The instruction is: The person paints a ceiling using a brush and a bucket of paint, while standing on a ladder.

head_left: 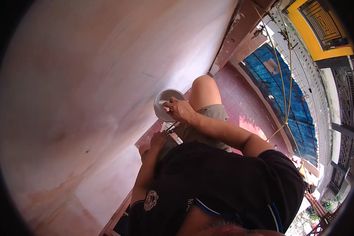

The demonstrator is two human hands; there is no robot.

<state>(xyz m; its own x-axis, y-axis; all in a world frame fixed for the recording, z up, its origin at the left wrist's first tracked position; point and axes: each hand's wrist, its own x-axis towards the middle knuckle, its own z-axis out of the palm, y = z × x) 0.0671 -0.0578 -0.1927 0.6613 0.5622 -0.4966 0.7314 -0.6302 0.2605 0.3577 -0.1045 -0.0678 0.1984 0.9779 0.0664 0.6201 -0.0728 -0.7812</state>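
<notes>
A round grey bucket (158,112) stands against the wall, in front of my knees. My right hand (179,110) reaches over its rim with fingers curled together, white smears on the fingertips. Something small and whitish shows at those fingers inside the bucket; its kind is too unclear to name. Lower and to the left, my left hand (158,140) is closed beside my thigh, next to narrow pale and dark bars (173,133), perhaps part of a ladder. What lies in its fingers is hidden.
A tall pale wall (86,78) with patchy pink-white stains fills the left. My bare knee (205,88) is near the bucket. Far below lies a reddish tiled floor (232,90). Cords (286,98) cross at the right, before a blue sheet (291,106) and a yellow-framed gate (320,27).
</notes>
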